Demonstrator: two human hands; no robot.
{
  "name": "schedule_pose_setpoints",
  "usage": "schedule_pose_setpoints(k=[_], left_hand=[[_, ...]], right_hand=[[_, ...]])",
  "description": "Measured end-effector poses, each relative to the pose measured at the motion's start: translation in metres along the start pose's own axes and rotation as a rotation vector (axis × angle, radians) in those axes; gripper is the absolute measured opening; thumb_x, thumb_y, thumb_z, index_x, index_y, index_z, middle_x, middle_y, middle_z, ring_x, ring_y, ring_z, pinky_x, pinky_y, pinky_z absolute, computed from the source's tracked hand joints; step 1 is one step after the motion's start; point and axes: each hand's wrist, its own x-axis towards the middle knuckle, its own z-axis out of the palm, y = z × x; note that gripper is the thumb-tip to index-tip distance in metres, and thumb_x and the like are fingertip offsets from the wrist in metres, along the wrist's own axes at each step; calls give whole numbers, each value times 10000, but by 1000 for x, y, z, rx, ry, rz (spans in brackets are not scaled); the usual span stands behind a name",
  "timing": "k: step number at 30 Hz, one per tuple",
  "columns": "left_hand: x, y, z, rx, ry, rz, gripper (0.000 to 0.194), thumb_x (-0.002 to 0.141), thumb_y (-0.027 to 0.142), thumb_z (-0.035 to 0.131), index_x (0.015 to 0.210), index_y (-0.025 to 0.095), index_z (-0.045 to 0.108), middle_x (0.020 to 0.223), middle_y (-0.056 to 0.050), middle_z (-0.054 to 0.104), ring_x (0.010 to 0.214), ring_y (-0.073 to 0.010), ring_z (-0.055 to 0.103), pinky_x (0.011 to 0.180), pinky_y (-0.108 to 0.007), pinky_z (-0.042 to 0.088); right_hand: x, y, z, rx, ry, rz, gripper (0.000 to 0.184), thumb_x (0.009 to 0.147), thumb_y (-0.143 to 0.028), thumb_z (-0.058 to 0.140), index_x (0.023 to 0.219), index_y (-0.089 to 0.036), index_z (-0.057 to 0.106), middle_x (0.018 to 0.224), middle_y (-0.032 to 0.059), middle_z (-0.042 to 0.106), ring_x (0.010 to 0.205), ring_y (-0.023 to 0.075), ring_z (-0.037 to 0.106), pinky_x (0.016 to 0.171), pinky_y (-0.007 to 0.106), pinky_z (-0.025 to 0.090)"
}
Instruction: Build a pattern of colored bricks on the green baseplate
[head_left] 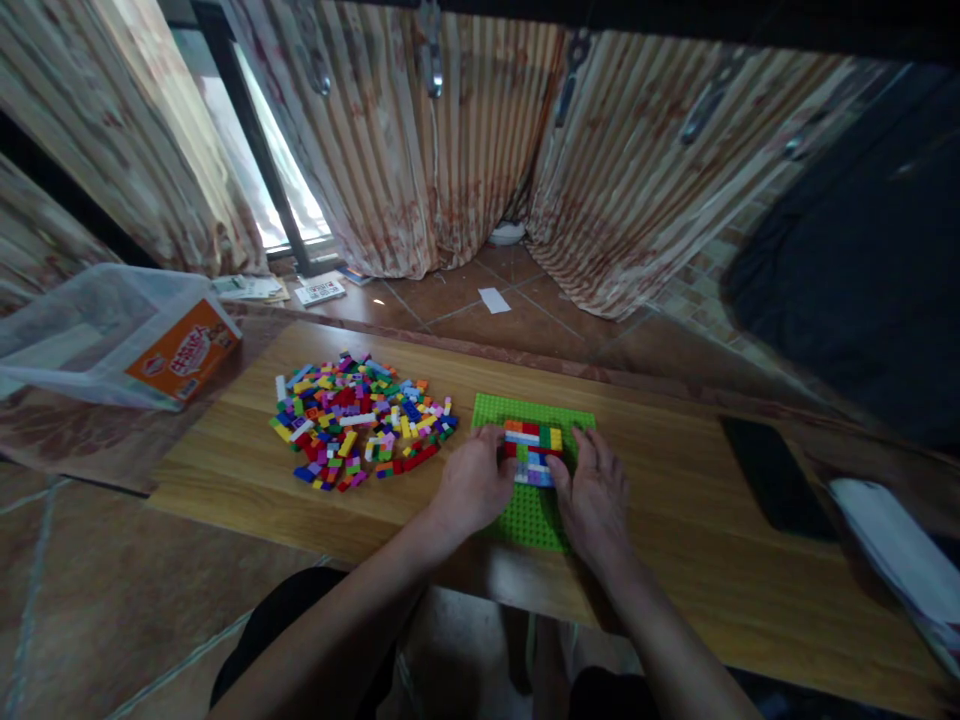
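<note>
On a green studded baseplate (525,522) lies a block built of toy bricks (534,455), in rows of orange, red, white, yellow, green, blue and lilac. My left hand (474,485) is closed at the block's left side, with fingers bent and thumb against its edge. Over the right part of the plate is my right hand (600,495); its thumb touches the block's right edge and its fingers are apart, resting near the plate's right border. Parts of the block and plate are hidden under the hands. To the left spreads a pile of loose toy bricks (360,418) in many colours.
The wooden table (675,560) carries a black phone-like slab (776,475) on the right, beside a white object (896,550). A clear plastic box (97,320) with an orange label stands far left. Striped curtains (480,140) hang behind, above the tiled floor (450,300).
</note>
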Motion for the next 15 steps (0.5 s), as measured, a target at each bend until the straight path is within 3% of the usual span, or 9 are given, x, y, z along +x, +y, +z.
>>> schedule_pose_setpoints(k=[4, 9, 15], left_hand=[[-2, 1, 0, -28, -23, -13, 294, 834, 188, 514, 1116, 136, 578, 1079, -124, 650, 1008, -235, 626, 909, -356, 479], [-1, 2, -3, -50, -54, -7, 367, 762, 218, 622, 1117, 136, 577, 1072, -111, 646, 971, -227, 624, 866, -337, 492], [0, 1, -3, -41, -31, 24, 365, 742, 209, 641, 1097, 138, 591, 1024, -87, 657, 941, -210, 618, 838, -319, 493]], right_hand=[[-2, 1, 4, -6, 5, -9, 604, 952, -517, 306, 1386, -119, 438, 1401, 207, 455, 1280, 355, 404, 1019, 544, 345], [-4, -1, 5, -17, 19, -29, 567, 965, -476, 288, 1405, -141, 417, 1397, 195, 467, 1295, 337, 398, 1029, 542, 331], [-3, -3, -2, 77, 19, -34, 575, 966, -481, 291, 1361, -105, 473, 1380, 203, 487, 1304, 325, 397, 1059, 535, 316]])
